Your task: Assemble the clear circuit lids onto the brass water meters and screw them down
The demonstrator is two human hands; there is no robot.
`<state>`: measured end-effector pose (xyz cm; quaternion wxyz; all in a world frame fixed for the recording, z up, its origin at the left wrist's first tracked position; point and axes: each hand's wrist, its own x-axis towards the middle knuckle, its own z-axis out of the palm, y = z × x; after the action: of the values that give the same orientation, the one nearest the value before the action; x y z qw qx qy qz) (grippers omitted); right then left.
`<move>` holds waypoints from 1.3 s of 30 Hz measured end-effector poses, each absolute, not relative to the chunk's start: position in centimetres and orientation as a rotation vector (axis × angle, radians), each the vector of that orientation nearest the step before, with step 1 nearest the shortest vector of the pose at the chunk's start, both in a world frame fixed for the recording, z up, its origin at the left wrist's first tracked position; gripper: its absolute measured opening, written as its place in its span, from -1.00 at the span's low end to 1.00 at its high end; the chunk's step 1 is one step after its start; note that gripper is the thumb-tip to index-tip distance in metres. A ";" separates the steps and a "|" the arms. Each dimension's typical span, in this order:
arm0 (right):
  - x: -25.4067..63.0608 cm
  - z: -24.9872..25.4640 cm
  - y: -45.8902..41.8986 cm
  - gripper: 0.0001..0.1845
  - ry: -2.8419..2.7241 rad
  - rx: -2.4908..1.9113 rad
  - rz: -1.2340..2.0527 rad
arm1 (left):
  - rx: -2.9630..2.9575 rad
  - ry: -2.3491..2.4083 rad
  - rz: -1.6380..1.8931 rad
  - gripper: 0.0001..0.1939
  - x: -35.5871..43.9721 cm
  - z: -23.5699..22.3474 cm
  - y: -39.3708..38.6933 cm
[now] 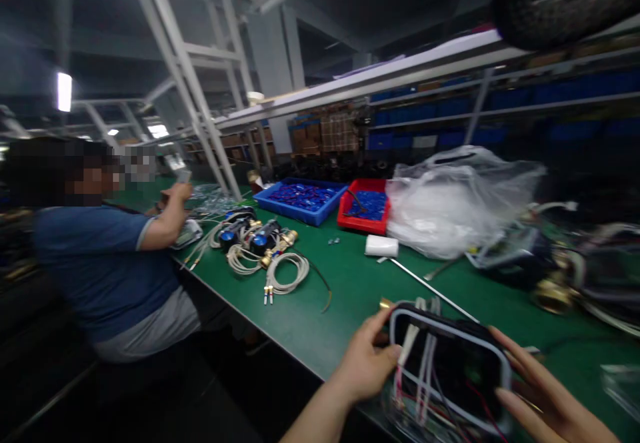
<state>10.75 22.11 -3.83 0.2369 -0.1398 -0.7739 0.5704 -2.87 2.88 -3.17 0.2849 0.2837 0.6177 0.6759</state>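
At the near edge of the green worktop (350,290), the left hand (367,363) pinches one end of a black housing (450,370) full of loose wires while the right hand (545,400) cups the other end, best kept level so nothing snags.

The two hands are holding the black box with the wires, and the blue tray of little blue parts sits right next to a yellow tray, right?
Not quite. In the head view, the tray beside the blue plastic tray is a red plastic tray, not yellow. The rest holds: the left hand and right hand do hold the black white-rimmed housing with wires.
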 end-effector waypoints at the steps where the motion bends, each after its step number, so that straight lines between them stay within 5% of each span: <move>1: 11.9 -3.5 22.1 -0.33 -2.134 -0.396 1.622 | 0.767 1.574 1.786 -0.27 -2.9 -3.2 2.8; 6: 13.2 -1.6 21.1 -0.17 -2.166 -0.358 1.842 | 0.661 1.396 1.750 0.07 -3.4 -2.8 2.8; 14: 11.9 -2.1 19.5 0.00 -2.242 -0.482 1.485 | 0.620 1.624 1.805 0.08 -2.4 -2.4 3.7; 29: 11.4 -2.4 19.0 0.13 -2.339 -0.441 1.299 | 0.598 1.519 1.777 -0.02 -3.4 -3.2 3.3; 36: 11.8 -1.2 20.1 0.03 -2.428 -0.429 1.253 | 0.679 1.622 1.764 0.01 -3.1 -3.4 3.6; 39: 11.9 1.8 22.5 -0.36 -2.526 -0.325 1.237 | 0.688 1.715 1.755 0.04 -2.8 -3.3 4.0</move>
<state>11.85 22.50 1.80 0.1546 -0.1135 -0.8814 0.4317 -2.78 3.98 -3.30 0.2924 0.2580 0.6435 0.6587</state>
